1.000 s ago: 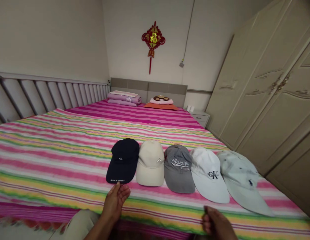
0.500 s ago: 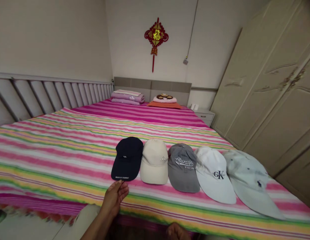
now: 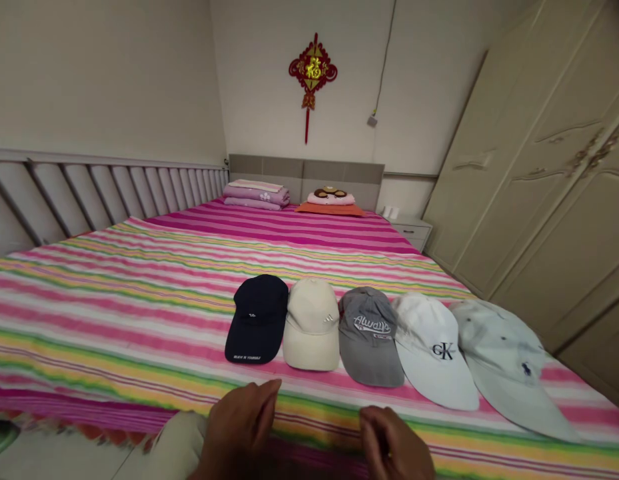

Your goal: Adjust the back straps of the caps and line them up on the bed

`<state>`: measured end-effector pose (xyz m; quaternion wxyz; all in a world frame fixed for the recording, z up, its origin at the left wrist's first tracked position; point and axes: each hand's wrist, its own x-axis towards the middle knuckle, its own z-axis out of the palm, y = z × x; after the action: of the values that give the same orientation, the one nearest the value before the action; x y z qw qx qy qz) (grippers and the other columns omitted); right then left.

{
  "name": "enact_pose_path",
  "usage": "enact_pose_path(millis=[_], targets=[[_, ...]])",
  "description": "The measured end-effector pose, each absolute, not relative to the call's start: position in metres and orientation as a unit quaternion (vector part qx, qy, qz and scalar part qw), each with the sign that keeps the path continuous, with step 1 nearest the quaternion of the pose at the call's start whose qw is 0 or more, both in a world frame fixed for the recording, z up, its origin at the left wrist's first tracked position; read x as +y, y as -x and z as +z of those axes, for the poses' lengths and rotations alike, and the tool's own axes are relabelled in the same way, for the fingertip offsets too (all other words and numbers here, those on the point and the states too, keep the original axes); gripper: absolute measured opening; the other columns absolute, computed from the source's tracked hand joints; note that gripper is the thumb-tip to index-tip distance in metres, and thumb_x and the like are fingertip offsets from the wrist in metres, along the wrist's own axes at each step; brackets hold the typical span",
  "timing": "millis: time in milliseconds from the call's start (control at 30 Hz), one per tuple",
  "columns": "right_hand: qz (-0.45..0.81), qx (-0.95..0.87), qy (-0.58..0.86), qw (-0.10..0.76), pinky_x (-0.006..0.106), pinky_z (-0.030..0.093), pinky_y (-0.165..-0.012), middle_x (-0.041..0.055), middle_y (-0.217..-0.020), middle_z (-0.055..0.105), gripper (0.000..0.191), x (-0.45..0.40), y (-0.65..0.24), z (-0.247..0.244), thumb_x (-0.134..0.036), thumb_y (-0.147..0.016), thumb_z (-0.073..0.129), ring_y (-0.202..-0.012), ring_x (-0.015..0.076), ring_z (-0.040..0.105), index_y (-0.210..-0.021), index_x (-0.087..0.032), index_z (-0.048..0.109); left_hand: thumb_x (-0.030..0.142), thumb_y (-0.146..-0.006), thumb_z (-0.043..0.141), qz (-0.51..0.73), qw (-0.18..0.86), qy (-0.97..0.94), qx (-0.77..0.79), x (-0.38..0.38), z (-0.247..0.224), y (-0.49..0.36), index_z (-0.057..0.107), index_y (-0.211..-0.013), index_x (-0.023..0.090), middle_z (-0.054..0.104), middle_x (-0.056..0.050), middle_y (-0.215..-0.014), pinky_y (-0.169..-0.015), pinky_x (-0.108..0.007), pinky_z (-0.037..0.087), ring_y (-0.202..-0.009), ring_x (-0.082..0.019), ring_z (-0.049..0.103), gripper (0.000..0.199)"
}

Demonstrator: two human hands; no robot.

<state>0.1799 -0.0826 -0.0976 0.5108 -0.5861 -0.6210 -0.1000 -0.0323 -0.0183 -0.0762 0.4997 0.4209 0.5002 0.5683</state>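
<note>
My left hand (image 3: 245, 419) is over the bed's front edge with its fingers curled in and the thumb along them; nothing shows in it. It is nearest to the navy baseball cap (image 3: 258, 320), apart from its brim. To the right, my right hand (image 3: 395, 445) is also curled closed, with nothing visible in it, below the grey baseball cap (image 3: 372, 337). Between the navy and grey caps lies a cream baseball cap (image 3: 312, 325). A white baseball cap (image 3: 434, 350) and a pale grey-green baseball cap (image 3: 512, 367) continue the row rightward. All brims face me.
The caps lie on a striped bedspread (image 3: 139, 293). Folded purple bedding (image 3: 256, 195) and a pink folded item (image 3: 332, 198) rest by the headboard (image 3: 339, 175). A railing (image 3: 89, 187) runs along the left, a nightstand (image 3: 412, 230) and wardrobe (image 3: 534, 167) on the right.
My left hand has let go of the navy cap's brim and drawn back toward me and to the right. My right hand has risen further into view.
</note>
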Motion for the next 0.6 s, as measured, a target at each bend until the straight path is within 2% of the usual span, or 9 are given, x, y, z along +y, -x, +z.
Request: enact_pose_path(millis=[100, 133, 200, 267, 333, 400, 467, 533, 600], targets=[[-0.194, -0.615, 0.586, 0.49, 0.025, 0.043, -0.056, 0.0029, -0.063, 0.062, 0.021, -0.084, -0.188, -0.065, -0.02, -0.081, 0.044, -0.052, 0.0149, 0.056, -0.1, -0.019, 0.054, 0.0, -0.069, 0.045, 0.591, 0.5, -0.377, 0.508, -0.02, -0.055, 0.036, 0.067, -0.071, 0.019, 0.048, -0.003, -0.045, -0.054, -0.015, 0.042, -0.055, -0.014, 0.053, 0.029], [-0.217, -0.608, 0.593, 0.481, 0.025, 0.043, -0.053, 0.0015, -0.059, 0.06, 0.031, -0.084, -0.189, -0.058, -0.02, -0.081, 0.045, -0.048, 0.0143, 0.054, -0.112, -0.018, 0.048, -0.001, -0.068, 0.048, 0.598, 0.484, -0.384, 0.51, -0.02, -0.051, 0.036, 0.067, -0.075, 0.018, 0.047, -0.003, -0.045, -0.054, -0.014, 0.042, -0.055, -0.014, 0.052, 0.028], [-0.255, -0.595, 0.604, 0.465, 0.024, 0.042, -0.048, -0.0028, -0.049, 0.054, 0.055, -0.084, -0.191, -0.047, -0.018, -0.081, 0.045, -0.041, 0.0138, 0.05, -0.132, -0.011, 0.025, -0.001, -0.064, 0.053, 0.615, 0.433, -0.412, 0.514, -0.02, -0.048, 0.034, 0.066, -0.082, 0.018, 0.048, -0.001, -0.046, -0.054, -0.014, 0.041, -0.054, -0.013, 0.051, 0.029], [-0.283, -0.589, 0.606, 0.453, 0.024, 0.041, -0.045, -0.0067, -0.042, 0.047, 0.07, -0.084, -0.192, -0.04, -0.016, -0.081, 0.045, -0.037, 0.0136, 0.046, -0.136, -0.005, 0.004, 0.0, -0.061, 0.057, 0.63, 0.381, -0.437, 0.517, -0.019, -0.05, 0.031, 0.064, -0.088, 0.016, 0.048, 0.001, -0.046, -0.054, -0.014, 0.04, -0.05, -0.012, 0.048, 0.032], [-0.301, -0.594, 0.602, 0.44, 0.024, 0.041, -0.044, -0.0071, -0.042, 0.046, 0.075, -0.085, -0.192, -0.037, -0.013, -0.079, 0.046, -0.037, 0.0135, 0.044, -0.136, -0.001, -0.003, 0.001, -0.06, 0.058, 0.631, 0.336, -0.465, 0.522, -0.018, -0.053, 0.028, 0.062, -0.089, 0.015, 0.047, 0.002, -0.044, -0.051, -0.016, 0.039, -0.046, -0.012, 0.046, 0.033], [-0.319, -0.608, 0.589, 0.426, 0.024, 0.041, -0.043, -0.0051, -0.046, 0.049, 0.074, -0.087, -0.193, -0.035, -0.012, -0.079, 0.046, -0.038, 0.013, 0.044, -0.135, 0.0, 0.0, 0.004, -0.059, 0.058, 0.612, 0.263, -0.529, 0.526, -0.018, -0.053, 0.026, 0.059, -0.092, 0.014, 0.047, 0.003, -0.042, -0.047, -0.018, 0.037, -0.041, -0.012, 0.044, 0.035], [-0.336, -0.634, 0.56, 0.415, 0.023, 0.039, -0.041, -0.0048, -0.047, 0.048, 0.064, -0.088, -0.196, -0.034, -0.01, -0.078, 0.046, -0.038, 0.0119, 0.042, -0.133, -0.002, 0.014, 0.007, -0.06, 0.056, 0.566, 0.128, -0.635, 0.51, -0.021, -0.049, 0.024, 0.053, -0.104, 0.014, 0.047, 0.006, -0.04, -0.041, -0.02, 0.032, -0.036, -0.012, 0.041, 0.044], [-0.352, -0.65, 0.532, 0.413, 0.023, 0.038, -0.04, -0.0057, -0.046, 0.044, 0.05, -0.09, -0.199, -0.032, -0.008, -0.078, 0.046, -0.038, 0.0109, 0.039, -0.125, -0.006, 0.03, 0.005, -0.064, 0.049, 0.504, -0.039, -0.727, 0.465, -0.024, -0.042, 0.023, 0.036, -0.124, 0.014, 0.048, 0.008, -0.04, -0.038, -0.02, 0.028, -0.032, -0.011, 0.039, 0.062], [-0.363, -0.654, 0.518, 0.414, 0.023, 0.037, -0.039, -0.006, -0.046, 0.042, 0.041, -0.091, -0.2, -0.029, -0.006, -0.077, 0.045, -0.038, 0.0105, 0.038, -0.117, -0.009, 0.039, 0.001, -0.066, 0.042, 0.452, -0.165, -0.769, 0.421, -0.028, -0.034, 0.022, 0.012, -0.135, 0.012, 0.047, 0.01, -0.04, -0.037, -0.019, 0.026, -0.03, -0.01, 0.039, 0.076]])
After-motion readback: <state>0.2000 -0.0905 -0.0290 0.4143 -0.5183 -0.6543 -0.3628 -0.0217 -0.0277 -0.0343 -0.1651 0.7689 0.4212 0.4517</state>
